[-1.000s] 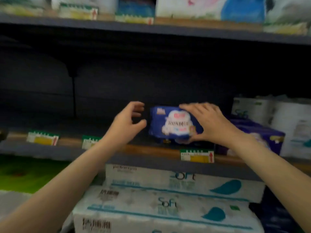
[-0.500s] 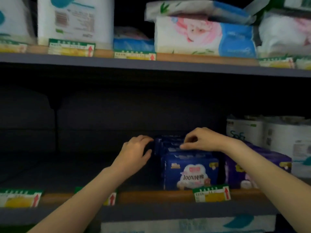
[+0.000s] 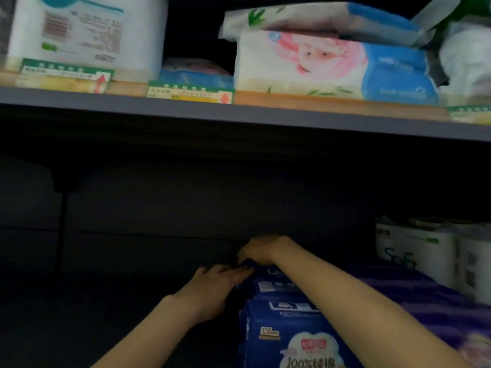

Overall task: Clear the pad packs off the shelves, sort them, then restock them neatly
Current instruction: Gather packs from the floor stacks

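Pad packs, dark blue, stand in a row running front to back on the lower shelf; the front pack reads "338mm" and "100%". The right hand reaches to the rearmost pack, fingers curled over its top edge. The left hand lies against the row's left side, fingers straight. Purple packs sit just right of the row, and white rolls marked "Soft" stand beyond them. Tissue packs rest on the upper shelf behind green price tags.
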A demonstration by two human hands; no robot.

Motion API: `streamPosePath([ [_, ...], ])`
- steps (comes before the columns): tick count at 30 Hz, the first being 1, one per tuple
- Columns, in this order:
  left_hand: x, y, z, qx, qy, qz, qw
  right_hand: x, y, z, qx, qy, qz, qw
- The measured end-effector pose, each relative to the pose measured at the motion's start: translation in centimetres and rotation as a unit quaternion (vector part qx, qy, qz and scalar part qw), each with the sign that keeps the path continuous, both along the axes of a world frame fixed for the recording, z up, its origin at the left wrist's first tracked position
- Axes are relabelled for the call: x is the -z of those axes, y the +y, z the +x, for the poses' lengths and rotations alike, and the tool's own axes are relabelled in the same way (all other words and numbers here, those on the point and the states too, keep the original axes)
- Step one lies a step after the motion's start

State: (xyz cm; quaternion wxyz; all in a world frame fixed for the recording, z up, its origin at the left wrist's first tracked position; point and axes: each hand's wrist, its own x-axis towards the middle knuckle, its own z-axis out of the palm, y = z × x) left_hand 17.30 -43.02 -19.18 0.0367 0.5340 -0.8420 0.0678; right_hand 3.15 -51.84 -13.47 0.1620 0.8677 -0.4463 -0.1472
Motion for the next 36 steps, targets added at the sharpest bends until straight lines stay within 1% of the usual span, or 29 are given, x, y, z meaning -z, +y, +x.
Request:
streamPosePath([
  [2,0.3,-0.2,0.2,0.005,-0.003,0.003,1.000,0.3,-0.5,-0.6,0.018,0.011,0.024,0.999],
  [3,0.3,-0.3,0.2,0.006,-0.004,-0.001,1.000,0.4,-0.6,-1.0,0.033,0.006,0.029,0.999],
  [4,0.2,-0.2,0.2,0.006,-0.005,-0.002,1.000,0.5,-0.5,-1.6,0.029,-0.003,0.024,0.999],
  [5,0.2,0.0,0.1,0.004,-0.006,-0.004,1.000,0.6,-0.1,-2.1,0.015,-0.023,0.014,1.000],
  [7,0.2,0.6,0.4,0.009,0.014,-0.020,1.000,0.3,1.5,-2.9,-0.014,-0.133,0.002,0.991],
  [8,0.1,0.9,0.6,0.018,0.044,-0.028,0.998,0.0,2.6,-3.5,-0.029,-0.195,0.004,0.980],
  [10,0.0,2.0,1.0,0.055,0.169,-0.025,0.984,-0.8,5.0,-5.2,-0.027,-0.263,0.036,0.964],
  [11,-0.3,3.1,0.9,0.073,0.237,-0.015,0.969,-1.1,6.6,-6.0,-0.022,-0.276,0.060,0.959],
  [13,-1.1,5.7,0.5,0.120,0.344,0.021,0.931,-1.8,10.5,-7.4,0.006,-0.291,0.128,0.948],
  [14,-1.4,7.0,0.1,0.146,0.383,0.043,0.911,-2.0,12.5,-8.0,0.031,-0.304,0.171,0.937],
  [15,-1.5,8.2,-0.4,0.179,0.397,0.060,0.898,-2.1,14.4,-8.7,0.060,-0.315,0.216,0.922],
  [16,-1.5,9.0,-0.6,0.212,0.369,0.073,0.902,-2.0,16.0,-9.3,0.081,-0.309,0.242,0.916],
  [17,-1.5,9.5,-1.1,0.237,0.305,0.084,0.919,-1.6,17.3,-9.8,0.093,-0.284,0.250,0.921],
  [18,-1.3,9.8,-1.6,0.237,0.234,0.093,0.938,-1.0,18.1,-10.1,0.104,-0.251,0.237,0.933],
  [19,-0.9,9.6,-1.9,0.224,0.174,0.080,0.956,0.0,18.8,-10.4,0.104,-0.228,0.195,0.948],
  [20,-0.5,9.0,-2.2,0.210,0.139,0.057,0.966,1.1,19.1,-10.5,0.086,-0.221,0.134,0.962],
  [22,-0.1,8.1,-3.4,0.204,0.151,0.030,0.967,2.7,19.4,-10.7,0.048,-0.232,0.016,0.971],
  [23,0.0,7.9,-4.2,0.204,0.160,0.018,0.966,3.1,19.7,-10.7,0.054,-0.228,-0.022,0.972],
  [26,0.0,7.7,-6.0,0.201,0.158,0.006,0.967,4.0,20.8,-11.2,0.083,-0.204,-0.108,0.969],
  [27,0.1,7.6,-6.1,0.190,0.148,-0.003,0.971,4.6,21.4,-11.3,0.080,-0.211,-0.136,0.965],
  [28,0.3,7.9,-5.9,0.177,0.133,-0.035,0.975,5.2,22.3,-11.5,0.069,-0.232,-0.159,0.957],
  [29,0.6,8.7,-5.7,0.165,0.130,-0.094,0.973,5.9,23.4,-11.7,0.044,-0.261,-0.183,0.947],
  [30,1.2,9.9,-5.3,0.164,0.155,-0.171,0.959,6.7,24.7,-12.1,0.008,-0.295,-0.204,0.934],
  [31,2.3,11.7,-5.1,0.173,0.201,-0.245,0.933,7.8,26.2,-12.5,-0.028,-0.329,-0.222,0.918],
  [32,3.8,13.8,-5.0,0.189,0.250,-0.292,0.904,9.2,27.7,-12.9,-0.054,-0.360,-0.231,0.902],
  [33,5.6,15.8,-5.0,0.207,0.286,-0.314,0.882,10.7,29.1,-13.3,-0.067,-0.384,-0.226,0.893],
  [34,7.9,17.7,-5.1,0.230,0.293,-0.323,0.870,12.8,30.2,-13.7,-0.070,-0.397,-0.203,0.892],
  [35,10.6,19.0,-5.2,0.258,0.275,-0.318,0.870,15.2,30.9,-14.1,-0.066,-0.398,-0.166,0.900],
  [36,13.6,20.0,-5.2,0.283,0.245,-0.298,0.878,18.0,31.5,-14.4,-0.057,-0.393,-0.121,0.910],
])
